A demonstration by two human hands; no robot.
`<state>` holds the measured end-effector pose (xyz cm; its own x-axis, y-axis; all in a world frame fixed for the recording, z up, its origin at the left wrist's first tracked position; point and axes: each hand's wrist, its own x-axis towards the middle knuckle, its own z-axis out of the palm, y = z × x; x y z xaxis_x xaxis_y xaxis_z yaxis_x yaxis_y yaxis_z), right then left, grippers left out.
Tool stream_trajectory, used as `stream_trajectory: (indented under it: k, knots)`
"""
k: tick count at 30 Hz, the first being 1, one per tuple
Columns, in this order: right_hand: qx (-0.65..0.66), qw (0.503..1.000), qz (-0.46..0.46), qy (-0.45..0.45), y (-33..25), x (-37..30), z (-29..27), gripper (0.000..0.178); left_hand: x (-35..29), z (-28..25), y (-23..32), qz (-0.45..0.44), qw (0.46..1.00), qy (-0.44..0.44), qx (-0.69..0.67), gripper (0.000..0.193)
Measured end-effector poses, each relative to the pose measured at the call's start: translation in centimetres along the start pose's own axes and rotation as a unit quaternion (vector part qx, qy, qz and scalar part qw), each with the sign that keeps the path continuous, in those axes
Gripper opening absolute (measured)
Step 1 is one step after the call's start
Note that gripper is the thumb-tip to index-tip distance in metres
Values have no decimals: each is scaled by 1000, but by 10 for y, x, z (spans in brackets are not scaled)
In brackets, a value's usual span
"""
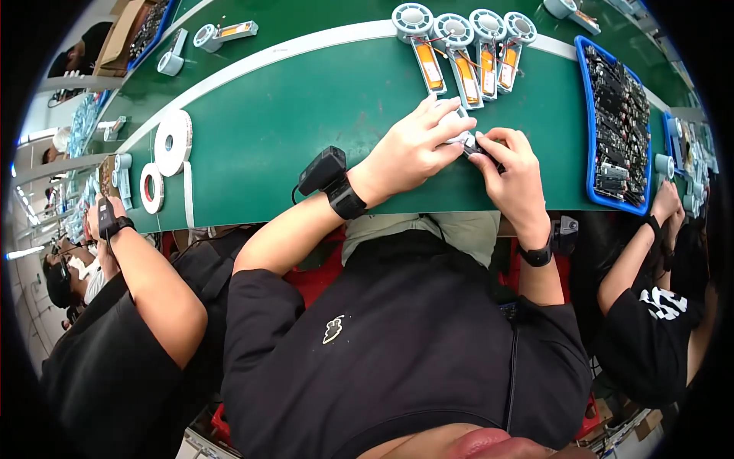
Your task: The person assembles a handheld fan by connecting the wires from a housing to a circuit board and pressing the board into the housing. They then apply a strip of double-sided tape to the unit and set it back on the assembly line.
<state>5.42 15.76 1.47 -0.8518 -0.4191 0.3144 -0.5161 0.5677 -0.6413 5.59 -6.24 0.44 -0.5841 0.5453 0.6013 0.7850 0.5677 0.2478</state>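
Over the near middle of the green table, my left hand (409,149) is closed round a pale grey-blue fan housing (462,113), mostly covered by my fingers. Close against it, my right hand (517,174) pinches a small dark part (475,148) that looks like a circuit board. The two pieces meet between my fingertips, and whether they are joined cannot be made out. Just beyond my hands lie several half-built handheld fans (453,32), with round heads, orange and white batteries in open handles, and thin red and black wires.
A blue tray (590,145) full of dark circuit boards stands at the right. On the left lie a white tape roll (173,142) and a smaller red-cored roll (152,188). More fan parts (225,34) sit across a white line. Co-workers' arms (157,283) flank me on both sides.
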Motion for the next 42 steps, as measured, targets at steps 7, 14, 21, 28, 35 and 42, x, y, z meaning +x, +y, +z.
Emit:
stream_trajectory:
  k: [7, 14, 21, 28, 35, 42]
  knots:
    - [6, 1000, -9, -7, -13, -19, 1, 27, -3, -8, 17, -6, 1000, -29, -3, 14]
    - [270, 922, 225, -166, 12, -17, -15, 28, 4, -21, 14, 19, 993, -84, 76, 10]
    - [391, 906, 158, -33, 43, -32, -7, 27, 8, -31, 11, 30, 987, -156, 34, 7]
    - [479, 868, 121, 45, 60, -43, 8, 30, 66, -90, -94, -40, 984, 127, 122, 3]
    - [467, 873, 129, 56, 50, -47, 7, 27, 91, -35, -255, -324, 894, -36, 307, 14]
    - [472, 868, 150, 36, 54, -37, 3, 24, 184, 26, -231, -279, 912, -227, 197, 65]
